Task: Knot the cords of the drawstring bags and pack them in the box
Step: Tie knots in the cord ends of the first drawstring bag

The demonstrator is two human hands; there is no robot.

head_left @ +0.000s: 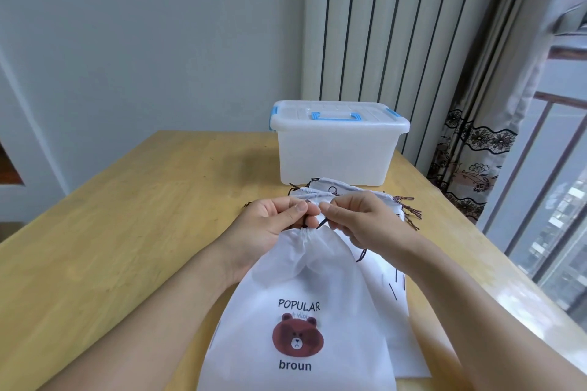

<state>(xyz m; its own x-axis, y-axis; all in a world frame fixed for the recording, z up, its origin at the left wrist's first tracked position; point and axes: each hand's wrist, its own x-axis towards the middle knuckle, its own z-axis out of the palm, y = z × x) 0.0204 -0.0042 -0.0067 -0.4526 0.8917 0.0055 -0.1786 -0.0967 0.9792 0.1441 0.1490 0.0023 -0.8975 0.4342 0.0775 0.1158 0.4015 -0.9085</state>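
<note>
A soft, matte white drawstring bag (301, 311) printed with a brown bear lies near the front edge of the smooth wooden table (127, 232), its neck gathered into fine puckers, and both the left hand (273, 225) and the right hand (359, 219) pinch its thin dark cord (322, 223) just above that neck. More flat white bags (394, 295) lie under and beyond it, frayed cord ends spilling right. The translucent rectangular box (336, 149), lid on with blue handle and clips, stands at the table's far edge, with bare wood to the left.

Two hands (270, 222) (359, 219), one lidded box (336, 149), one table (127, 232)
</note>
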